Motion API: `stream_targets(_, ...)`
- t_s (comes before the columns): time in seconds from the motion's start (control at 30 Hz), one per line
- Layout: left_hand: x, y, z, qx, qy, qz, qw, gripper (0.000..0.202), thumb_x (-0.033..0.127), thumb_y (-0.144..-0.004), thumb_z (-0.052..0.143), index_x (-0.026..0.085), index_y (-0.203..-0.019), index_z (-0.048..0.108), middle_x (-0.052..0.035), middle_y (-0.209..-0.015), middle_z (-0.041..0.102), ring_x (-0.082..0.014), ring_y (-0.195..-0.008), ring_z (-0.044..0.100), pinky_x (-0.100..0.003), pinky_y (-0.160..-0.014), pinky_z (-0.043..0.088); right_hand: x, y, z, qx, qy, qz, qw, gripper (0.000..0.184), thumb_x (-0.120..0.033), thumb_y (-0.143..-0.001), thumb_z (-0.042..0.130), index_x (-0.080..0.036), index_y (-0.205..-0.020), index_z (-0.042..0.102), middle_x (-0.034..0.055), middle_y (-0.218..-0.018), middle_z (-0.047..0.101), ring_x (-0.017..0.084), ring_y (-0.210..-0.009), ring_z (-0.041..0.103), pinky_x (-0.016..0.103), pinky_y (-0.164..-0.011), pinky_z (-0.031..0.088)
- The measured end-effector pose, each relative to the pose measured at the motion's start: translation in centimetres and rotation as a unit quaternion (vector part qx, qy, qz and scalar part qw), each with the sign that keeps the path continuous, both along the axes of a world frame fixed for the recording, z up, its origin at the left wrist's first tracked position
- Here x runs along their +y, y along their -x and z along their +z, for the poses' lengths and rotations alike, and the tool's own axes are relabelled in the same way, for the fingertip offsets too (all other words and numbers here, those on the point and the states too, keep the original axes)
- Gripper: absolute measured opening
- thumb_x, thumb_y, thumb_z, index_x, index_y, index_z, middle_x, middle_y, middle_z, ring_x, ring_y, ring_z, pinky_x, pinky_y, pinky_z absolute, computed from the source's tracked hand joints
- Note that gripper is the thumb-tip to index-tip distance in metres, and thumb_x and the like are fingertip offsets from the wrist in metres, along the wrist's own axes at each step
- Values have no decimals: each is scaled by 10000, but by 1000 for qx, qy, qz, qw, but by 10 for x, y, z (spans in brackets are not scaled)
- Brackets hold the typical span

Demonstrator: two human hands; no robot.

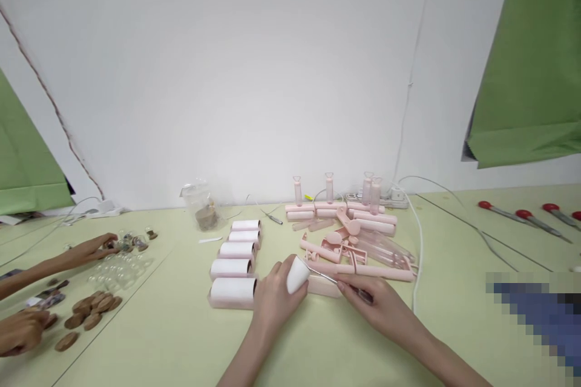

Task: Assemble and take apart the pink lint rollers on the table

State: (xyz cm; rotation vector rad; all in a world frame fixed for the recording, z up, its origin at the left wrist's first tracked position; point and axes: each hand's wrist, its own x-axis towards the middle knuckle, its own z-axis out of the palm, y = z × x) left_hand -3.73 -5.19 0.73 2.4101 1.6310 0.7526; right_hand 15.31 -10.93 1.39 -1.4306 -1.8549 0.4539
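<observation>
My left hand [278, 293] is wrapped round a white paper roll [298, 275], held tilted above the table. In my right hand [379, 302] is a thin metal pick-like tool [324, 276]; its tip reaches the upper edge of the roll. Left of my hands, several white rolls [233, 290] lie in pale pink covers in a column. Behind and to the right is a heap of pink plastic parts [333, 251], with clear tubes [381, 248] beside it. A pink piece [324, 286] lies partly hidden under the tool.
Small pink bottles [329, 187] stand near the wall. A white cable [420, 242] runs down the right side, with red-handled scissors [521, 215] beyond it. A plastic bag [204, 208] stands back left. At far left, another person's hands [97, 248] work among glass domes and wooden discs [93, 308].
</observation>
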Motion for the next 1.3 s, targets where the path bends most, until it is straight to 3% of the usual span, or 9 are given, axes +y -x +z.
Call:
stream_targets(0.17, -1, 5, 7, 98, -36, 8, 995, 469, 307, -725, 477, 296, -1190, 425, -18, -862, 613, -216, -701, 615, -251, -518, 379, 0, -2, 7, -38, -3, 5, 999, 339, -350, -837, 367, -233, -798, 682, 10, -694, 676, 168, -580, 561, 240, -528, 402)
stream_targets(0.4, 4, 9, 6, 68, -26, 20, 997, 438, 322, -729, 487, 279, -1163, 441, -24, -909, 610, -229, -773, 604, -266, -558, 398, 12, -17, 3, 9, 14, -83, 996, 268, -411, -792, 423, -225, -758, 613, 1, -615, 610, 170, -579, 549, 248, -527, 399)
stream_targets(0.57, 5, 5, 4, -97, -15, -3, 995, 485, 337, -712, 518, 221, -1160, 372, -48, -1062, 556, -225, -935, 547, -306, -714, 430, 19, -16, 9, 157, 8, -41, 987, 291, -459, -804, 401, -206, -821, 543, 2, -691, 575, 134, -544, 516, 235, -497, 399)
stream_targets(0.77, 13, -13, 12, -275, -16, -157, 949, 343, 283, -766, 503, 198, -1089, 428, -55, -1079, 532, -187, -1031, 485, -308, -880, 371, 34, -7, 54, 315, -56, -1, 947, 245, -427, -728, 552, -214, -806, 460, 1, -734, 575, 172, -751, 576, 267, -640, 458)
stream_targets(0.9, 20, -26, 14, -323, -17, -181, 929, 372, 270, -722, 575, 202, -1071, 470, -46, -1079, 547, -196, -1030, 490, -309, -874, 379, 45, 7, 66, 173, -119, 8, 978, 136, -337, -765, 512, -203, -773, 496, 18, -751, 590, 174, -757, 575, 301, -675, 457)
stream_targets(1.03, 23, -31, 12, -342, -8, -208, 916, 375, 222, -707, 589, 213, -1067, 487, -35, -1076, 545, -182, -1024, 492, -298, -859, 389, 61, 14, 61, -39, -100, 38, 994, 84, -179, -680, 542, -193, -649, 618, 56, -1054, 587, 241, -966, 519, 345, -781, 409)
stream_targets(1.13, 25, -30, 5, -335, 19, -230, 913, 392, 222, -682, 615, 199, -1054, 495, -39, -1058, 551, -182, -999, 508, -306, -853, 400, 69, 14, 61, -74, -54, 88, 992, 127, -120, -601, 569, -187, -501, 611, 19, -1007, 632, 217, -822, 584, 285, -665, 440)
stream_targets(1.23, 25, -28, 0, -330, 22, -243, 912, 395, 226, -669, 630, 187, -1040, 500, -40, -1028, 556, -183, -979, 516, -317, -858, 401, 65, 13, 67, -95, -16, 124, 988, 124, -104, -603, 558, -182, -527, 617, 3, -879, 674, 151, -615, 601, 234, -532, 435)
stream_targets(1.3, 25, -28, 1, -334, 8, -244, 910, 399, 222, -684, 615, 190, -1062, 490, -41, -1055, 545, -183, -1015, 495, -319, -891, 377, 54, 12, 71, -96, -17, 132, 986, 115, -151, -675, 533, -188, -638, 636, 15, -994, 644, 167, -731, 611, 235, -580, 451)
